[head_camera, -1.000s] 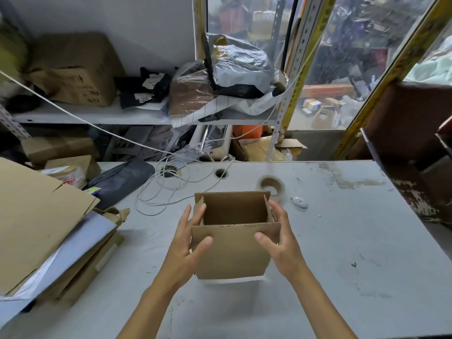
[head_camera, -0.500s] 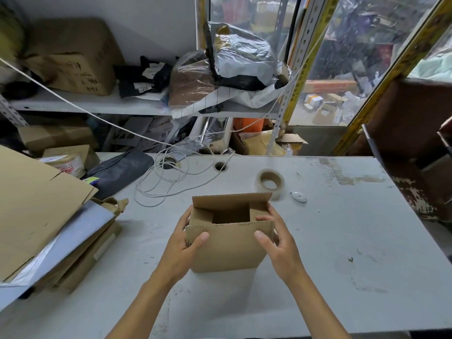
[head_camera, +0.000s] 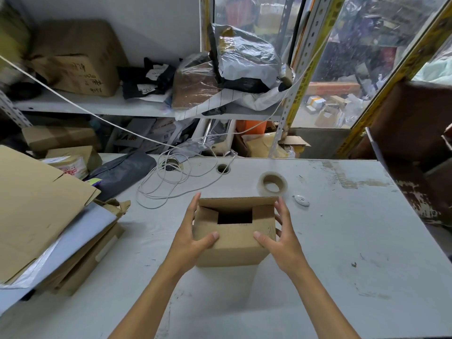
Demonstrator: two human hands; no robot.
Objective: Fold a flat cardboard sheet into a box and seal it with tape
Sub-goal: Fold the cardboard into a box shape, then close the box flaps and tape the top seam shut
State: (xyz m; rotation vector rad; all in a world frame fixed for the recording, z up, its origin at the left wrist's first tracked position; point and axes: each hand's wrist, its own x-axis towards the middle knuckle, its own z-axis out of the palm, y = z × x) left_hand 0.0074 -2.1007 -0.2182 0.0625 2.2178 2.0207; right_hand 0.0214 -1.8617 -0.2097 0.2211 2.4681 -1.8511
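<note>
A small brown cardboard box stands on the grey table in front of me. Its two side flaps and near flap are folded down over the top, leaving a dark rectangular gap; the far flap still stands up. My left hand grips the box's left side with the thumb pressing the near flap. My right hand grips the right side the same way. A roll of clear tape lies flat on the table just beyond the box, to the right.
A stack of flat cardboard sheets covers the table's left end. A loose white cable coils behind the box near a round hole. A small white object lies by the tape. Cluttered shelves stand behind.
The box top was wide open; the side flaps and then the near flap have been folded down over it. The box has settled onto the table.
</note>
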